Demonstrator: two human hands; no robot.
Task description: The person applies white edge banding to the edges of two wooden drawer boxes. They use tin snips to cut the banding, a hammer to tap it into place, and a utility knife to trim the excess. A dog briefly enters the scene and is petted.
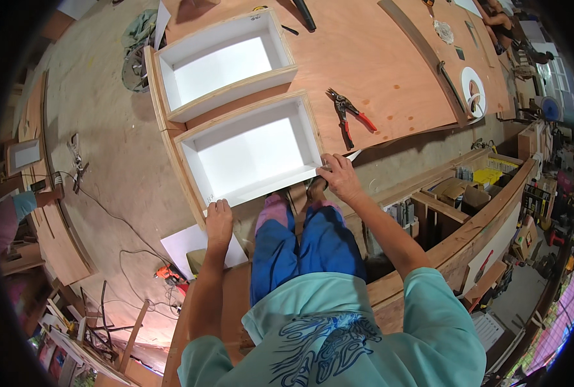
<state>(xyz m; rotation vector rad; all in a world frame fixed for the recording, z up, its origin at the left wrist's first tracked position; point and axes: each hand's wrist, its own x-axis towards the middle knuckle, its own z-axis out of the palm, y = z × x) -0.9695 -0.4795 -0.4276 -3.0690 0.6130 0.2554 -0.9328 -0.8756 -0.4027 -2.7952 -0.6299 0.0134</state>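
A shallow box, white inside with plywood-coloured rims (251, 158), lies at the near edge of the table. Its near rim shows white, unlike the other rims. My left hand (219, 222) is closed over the near left corner. At the near right corner my right hand (340, 175) grips the rim, its fingers bent and the thumb toward me. A pointed white piece (355, 155) shows just beyond my right hand; whether it joins the white rim I cannot tell. A similar box (226, 64) sits behind. Red-handled snips (349, 116) lie to the right.
A white roll of strip (473, 93) and a long wooden strip (422, 55) lie on the plywood table (377, 64). To my right stands a wooden bin (448, 213) of boxes and tools. A cord (106, 209) crosses the floor at left, near another person's arm (42, 197).
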